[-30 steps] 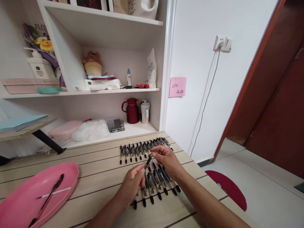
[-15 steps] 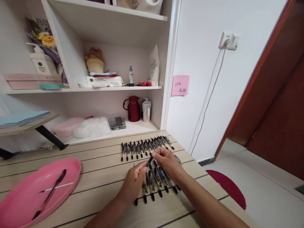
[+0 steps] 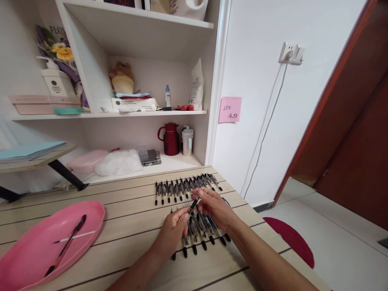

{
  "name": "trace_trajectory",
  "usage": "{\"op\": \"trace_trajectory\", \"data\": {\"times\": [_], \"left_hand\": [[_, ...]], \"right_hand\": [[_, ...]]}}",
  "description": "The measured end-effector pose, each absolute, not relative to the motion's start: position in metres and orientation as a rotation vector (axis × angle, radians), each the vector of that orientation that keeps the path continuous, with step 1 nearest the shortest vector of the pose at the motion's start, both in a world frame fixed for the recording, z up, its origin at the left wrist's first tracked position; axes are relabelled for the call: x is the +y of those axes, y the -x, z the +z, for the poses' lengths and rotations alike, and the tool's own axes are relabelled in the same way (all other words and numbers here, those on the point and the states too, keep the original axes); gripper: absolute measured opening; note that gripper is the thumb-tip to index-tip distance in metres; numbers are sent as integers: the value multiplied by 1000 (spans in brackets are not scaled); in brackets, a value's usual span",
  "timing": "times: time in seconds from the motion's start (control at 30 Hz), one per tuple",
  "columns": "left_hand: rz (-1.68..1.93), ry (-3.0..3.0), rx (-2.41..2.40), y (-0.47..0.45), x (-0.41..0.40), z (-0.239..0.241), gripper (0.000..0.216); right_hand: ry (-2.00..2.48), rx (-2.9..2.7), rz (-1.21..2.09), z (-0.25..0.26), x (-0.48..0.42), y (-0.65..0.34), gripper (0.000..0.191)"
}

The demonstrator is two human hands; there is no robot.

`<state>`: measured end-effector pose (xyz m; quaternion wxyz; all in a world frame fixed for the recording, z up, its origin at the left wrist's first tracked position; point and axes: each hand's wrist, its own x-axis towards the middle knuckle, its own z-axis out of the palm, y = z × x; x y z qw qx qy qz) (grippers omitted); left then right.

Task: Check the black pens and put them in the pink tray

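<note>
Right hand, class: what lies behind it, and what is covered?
The near row of pens and far row show past the right hand. It covers parts of pens in both rows; anything else there is hidden.

Soft light brightens the wall (image 3: 254, 52); the door (image 3: 357, 161) at right is dim; wide-angle distortion stretches the lower-left plate (image 3: 33, 242).
</note>
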<state>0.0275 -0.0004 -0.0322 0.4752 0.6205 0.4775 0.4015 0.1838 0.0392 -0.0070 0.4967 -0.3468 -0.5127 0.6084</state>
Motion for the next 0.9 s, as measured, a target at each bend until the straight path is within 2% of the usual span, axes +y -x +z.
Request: {"op": "trace_trajectory", "data": {"times": [0.2,0.7,0.9], "left_hand": [[989,-1511,1148,-28,-1,-33,51],[992,-1562,1175,-26,-2,-31,48],[1002,-1649,1218,-26,-3,-28,49]], "right_hand": [[873,-1219,1421,-9,40,-185,28],[832,-1217,1558,-12,40,-184,27],[881,-1256,1457,-18,42,-182,31]]}}
